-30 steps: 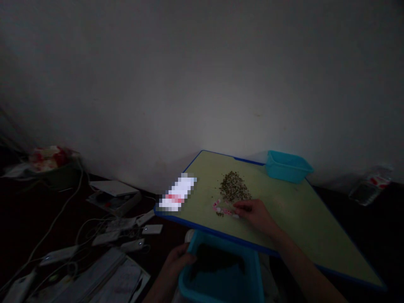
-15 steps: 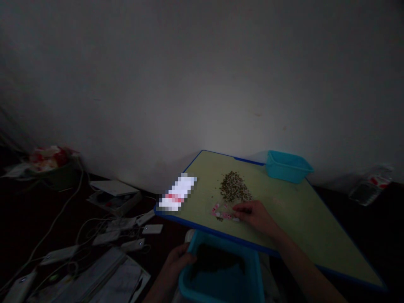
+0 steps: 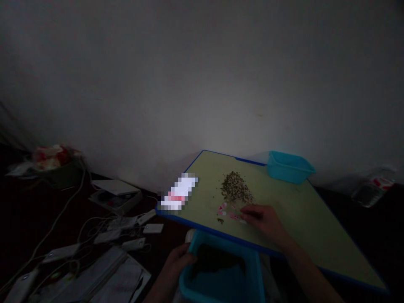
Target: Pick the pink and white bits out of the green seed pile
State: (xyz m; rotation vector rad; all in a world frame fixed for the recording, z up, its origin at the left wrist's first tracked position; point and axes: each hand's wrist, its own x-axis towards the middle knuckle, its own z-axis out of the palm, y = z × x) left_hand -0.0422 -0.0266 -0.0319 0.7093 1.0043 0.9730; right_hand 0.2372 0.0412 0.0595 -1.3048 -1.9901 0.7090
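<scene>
My right hand (image 3: 265,221) rests on a pale green table (image 3: 293,214) with a blue edge, fingers curled together beside several small pink and white pieces (image 3: 229,213). Just behind them lies a pile of small dark grains (image 3: 236,188). What the fingers hold, if anything, is too small to see. My left hand (image 3: 178,261) grips the left rim of a teal plastic tub (image 3: 221,271) held below the table's front edge; dark contents show inside it.
A second teal tub (image 3: 289,167) stands at the table's far right corner by the white wall. A blurred white and pink item (image 3: 178,192) lies at the table's left corner. Cables, chargers and papers (image 3: 94,248) clutter the dark floor on the left.
My right hand has slid a little toward the table's front edge, and the pink pieces have shifted with it. The left hand and tub have stayed put.
</scene>
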